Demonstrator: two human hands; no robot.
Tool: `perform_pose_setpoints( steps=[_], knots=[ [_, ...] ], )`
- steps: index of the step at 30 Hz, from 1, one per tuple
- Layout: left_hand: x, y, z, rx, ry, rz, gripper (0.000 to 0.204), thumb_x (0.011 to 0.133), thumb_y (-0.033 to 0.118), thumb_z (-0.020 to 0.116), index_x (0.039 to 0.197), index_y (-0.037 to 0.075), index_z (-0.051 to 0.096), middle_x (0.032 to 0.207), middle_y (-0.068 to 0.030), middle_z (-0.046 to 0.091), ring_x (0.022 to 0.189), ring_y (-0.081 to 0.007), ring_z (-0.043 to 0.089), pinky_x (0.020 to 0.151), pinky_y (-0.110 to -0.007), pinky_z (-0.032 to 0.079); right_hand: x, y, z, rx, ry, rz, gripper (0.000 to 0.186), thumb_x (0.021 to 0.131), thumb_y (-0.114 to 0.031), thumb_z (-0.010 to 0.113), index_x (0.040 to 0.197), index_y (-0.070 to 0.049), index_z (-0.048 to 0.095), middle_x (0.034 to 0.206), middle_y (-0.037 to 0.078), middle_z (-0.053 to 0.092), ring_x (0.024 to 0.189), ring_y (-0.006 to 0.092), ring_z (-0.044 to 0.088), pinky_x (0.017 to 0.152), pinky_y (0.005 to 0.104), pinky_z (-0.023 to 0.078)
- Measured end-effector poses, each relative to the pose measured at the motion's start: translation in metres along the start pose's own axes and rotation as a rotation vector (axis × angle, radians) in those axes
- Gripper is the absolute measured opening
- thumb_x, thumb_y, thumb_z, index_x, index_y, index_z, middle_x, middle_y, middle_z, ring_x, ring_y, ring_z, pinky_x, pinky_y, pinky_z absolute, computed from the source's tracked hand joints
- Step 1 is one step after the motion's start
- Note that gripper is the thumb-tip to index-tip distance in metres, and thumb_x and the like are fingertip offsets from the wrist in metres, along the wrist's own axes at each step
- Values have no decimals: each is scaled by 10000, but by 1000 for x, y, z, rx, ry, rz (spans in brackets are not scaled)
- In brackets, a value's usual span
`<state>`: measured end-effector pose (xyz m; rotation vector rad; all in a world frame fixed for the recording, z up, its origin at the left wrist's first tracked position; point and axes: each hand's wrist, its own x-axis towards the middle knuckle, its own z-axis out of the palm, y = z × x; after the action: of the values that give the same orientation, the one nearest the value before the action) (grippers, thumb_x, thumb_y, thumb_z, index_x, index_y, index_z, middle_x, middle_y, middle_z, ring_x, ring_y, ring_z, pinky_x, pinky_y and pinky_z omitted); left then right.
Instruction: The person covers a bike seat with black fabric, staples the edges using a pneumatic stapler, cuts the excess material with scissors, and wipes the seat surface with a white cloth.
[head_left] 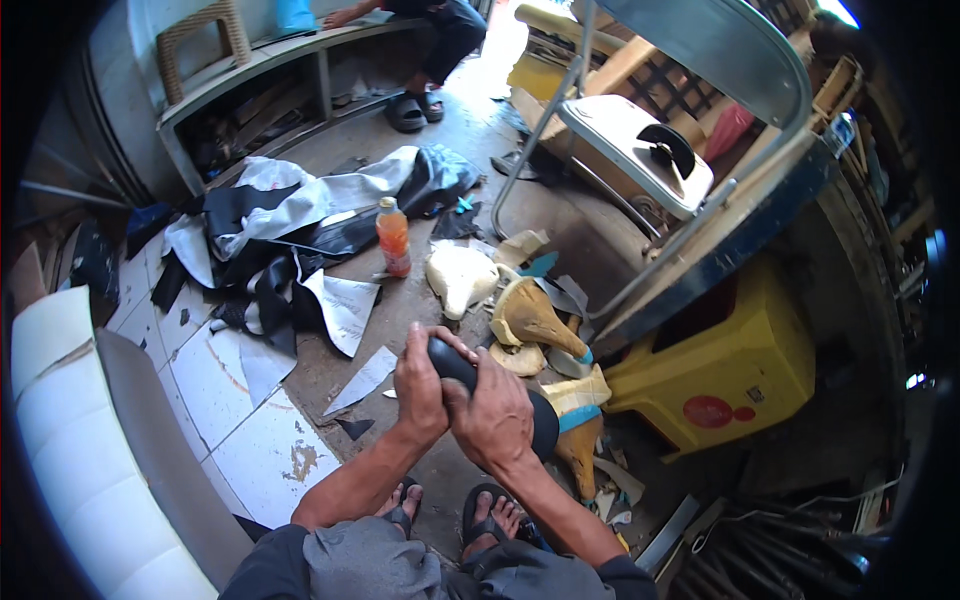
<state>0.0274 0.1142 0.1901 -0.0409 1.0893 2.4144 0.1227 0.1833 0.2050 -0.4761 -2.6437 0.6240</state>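
Above my feet, both hands grip a smooth black bicycle saddle [546, 426]. My left hand [420, 388] is wrapped along its narrow end, thumb and fingers closed against the cover. Across its middle lies my right hand [496, 412], fingers bent over the top. The hands hide much of the saddle, and its underside does not show. Just beyond them on the floor lie a cream foam saddle piece [460, 280] and a worn yellow-brown saddle base [535, 318]. A similar base with a blue band [578, 425] sits beside my right forearm.
Black and grey sheet scraps [290, 215] cover the floor at far left, near an orange drink bottle [393, 238]. A yellow plastic stool [715, 360] lies tipped at right, below a folding chair [640, 140]. A white padded seat [80, 420] borders the left. Someone sits at the back.
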Motion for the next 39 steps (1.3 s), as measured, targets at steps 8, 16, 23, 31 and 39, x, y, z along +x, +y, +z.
perform_pose_setpoints(
  steps=[8, 16, 23, 31, 39],
  knots=[
    [12, 37, -4, -275, -55, -112, 350, 1051, 344, 454, 858, 66, 542, 751, -91, 571, 713, -256, 602, 773, -419, 529, -14, 42, -35, 166, 4, 99, 591, 1004, -531, 479, 1289, -25, 591, 1198, 226, 631, 1104, 419, 595, 934, 468, 467],
    [42, 74, -31, 506, -449, -313, 577, 1067, 461, 422, 916, -52, 639, 657, -126, 655, 658, -211, 683, 681, -337, 568, -23, 44, -22, 282, -242, 449, 518, 1041, -442, 428, 979, 0, 692, 958, 302, 659, 937, 489, 626, 845, 515, 476],
    [3, 54, -15, 1574, -472, 923, 704, 940, 692, 452, 1199, 67, 648, 1056, -154, 709, 996, -294, 682, 875, -383, 536, -15, 58, -44, 95, -64, 459, 424, 1033, -336, 486, 870, 9, 671, 841, 274, 655, 832, 479, 630, 754, 526, 484],
    [-17, -24, -47, 1826, -747, 320, 716, 920, 759, 405, 1007, 81, 618, 819, -226, 695, 755, -432, 692, 690, -531, 539, -2, 50, -36, -317, 73, 205, 280, 938, -317, 612, 1077, -90, 696, 1058, 171, 690, 980, 342, 657, 832, 449, 520],
    [-15, -13, -102, 1704, -345, 12, 823, 1038, 636, 188, 939, -14, 683, 779, -260, 671, 724, -452, 655, 664, -535, 473, -8, 103, -37, -16, 430, 195, 330, 994, -298, 528, 1134, -50, 694, 1132, 216, 693, 965, 389, 689, 877, 443, 556]
  ],
)
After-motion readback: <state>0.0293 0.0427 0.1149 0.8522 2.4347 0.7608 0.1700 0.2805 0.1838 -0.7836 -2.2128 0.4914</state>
